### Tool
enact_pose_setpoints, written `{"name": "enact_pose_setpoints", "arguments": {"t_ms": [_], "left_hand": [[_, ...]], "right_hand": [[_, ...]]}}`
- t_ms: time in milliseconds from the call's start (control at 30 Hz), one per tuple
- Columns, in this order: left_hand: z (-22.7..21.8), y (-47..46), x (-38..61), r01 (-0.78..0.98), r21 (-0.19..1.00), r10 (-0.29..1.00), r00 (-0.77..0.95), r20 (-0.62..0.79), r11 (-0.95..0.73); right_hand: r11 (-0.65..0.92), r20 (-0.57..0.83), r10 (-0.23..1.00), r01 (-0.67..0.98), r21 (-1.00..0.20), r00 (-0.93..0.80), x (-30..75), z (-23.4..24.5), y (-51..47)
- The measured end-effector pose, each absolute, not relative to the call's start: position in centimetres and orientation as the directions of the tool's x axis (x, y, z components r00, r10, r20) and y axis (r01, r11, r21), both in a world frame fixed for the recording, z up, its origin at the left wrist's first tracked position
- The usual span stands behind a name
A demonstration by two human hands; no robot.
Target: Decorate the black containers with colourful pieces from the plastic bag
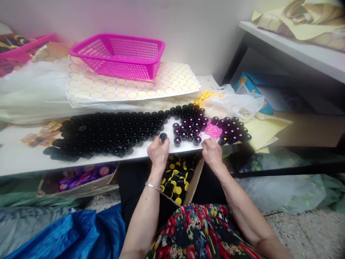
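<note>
Our left hand [159, 151] pinches one black cap [163, 137]; best we keep it level. Our right hand [212, 153] curls near the pink discs [212, 130]; we cannot tell its hold.

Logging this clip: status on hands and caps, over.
Left hand holding one black cap at table edge. Right hand at the edge by pink-dotted caps, grip unclear. Pink disc pile just beyond.
</note>
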State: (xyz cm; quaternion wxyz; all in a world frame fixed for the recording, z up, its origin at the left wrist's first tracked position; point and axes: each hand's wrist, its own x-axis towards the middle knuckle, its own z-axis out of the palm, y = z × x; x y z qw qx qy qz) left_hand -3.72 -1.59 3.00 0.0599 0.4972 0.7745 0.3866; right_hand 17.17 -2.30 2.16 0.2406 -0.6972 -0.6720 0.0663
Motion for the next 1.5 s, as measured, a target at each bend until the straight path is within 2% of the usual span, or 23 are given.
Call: {"name": "enact_pose_setpoints", "arguments": {"t_ms": [100,167,333,467,600,767,933,1200,1333,1400,1500], "left_hand": [[3.0,-2.7,-4.1,0.733,0.653,0.833,-0.472,0.289,0.189],[2.9,-3.1,-4.4,0.745,0.641,0.845,-0.454,0.283,0.185],[2.8,-2.6,-4.7,0.775,0.624,0.857,-0.386,0.343,0.099],[3.4,-3.5,-4.5,0.711,0.703,0.861,-0.349,0.369,-0.013],[4.7,-6.4,-4.0,0.668,0.722,0.899,-0.188,0.396,-0.179],[5.3,-8.6,-3.5,0.662,0.702,0.902,-0.092,0.422,-0.261],[4.9,-8.7,-3.1,0.659,0.693,0.898,-0.060,0.435,-0.291],[4.8,-8.5,-3.1,0.671,0.649,0.878,0.007,0.478,-0.359],[4.8,-8.1,-3.5,0.675,0.634,0.880,0.049,0.472,-0.378],[4.8,-8.0,-3.4,0.670,0.644,0.888,0.051,0.457,-0.369],[4.9,-7.7,-3.1,0.624,0.717,0.914,-0.008,0.405,-0.312]], "right_hand": [[0.042,0.280,0.956,0.905,-0.424,0.086,17.2,2.0,-2.7],[0.099,0.353,0.931,0.870,-0.484,0.090,17.1,2.1,-3.3],[0.414,0.510,0.860,0.615,-0.671,-0.022,14.4,4.9,-5.3],[0.508,0.504,0.855,0.392,-0.767,-0.120,10.7,7.7,-5.9],[0.496,0.470,0.868,0.292,-0.818,-0.158,8.7,8.6,-6.0],[0.487,0.446,0.873,0.311,-0.816,-0.197,8.8,7.9,-6.3],[0.528,0.451,0.848,0.381,-0.759,-0.277,9.6,7.5,-6.4],[0.668,0.481,0.744,0.514,-0.538,-0.464,10.1,7.7,-6.0],[0.727,0.466,0.687,0.519,-0.450,-0.558,10.5,7.8,-5.6],[0.729,0.470,0.683,0.480,-0.488,-0.560,10.7,7.9,-5.4],[0.655,0.494,0.744,0.348,-0.670,-0.450,10.8,7.7,-5.2]]}}
